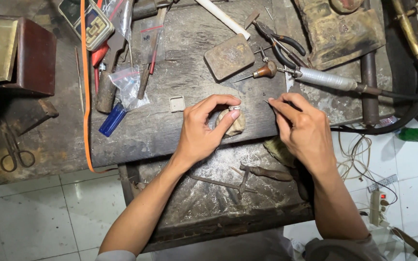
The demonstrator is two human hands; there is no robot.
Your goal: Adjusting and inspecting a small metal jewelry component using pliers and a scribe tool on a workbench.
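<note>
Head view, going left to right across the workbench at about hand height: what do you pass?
Scissors → blue lighter → small white square piece → left hand on a ring atop a pale lump → right hand → green bottle.

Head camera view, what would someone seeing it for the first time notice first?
Two bare hands meet at the middle of a worn, dark workbench: the left hand pinches a small silver ring against a pale lump, while the right hand holds a thin pointed tool aimed at it. Behind them lie scattered tools, including black-handled pliers and a rotary handpiece on a hose. An orange cord runs down the bench's left side.
</note>
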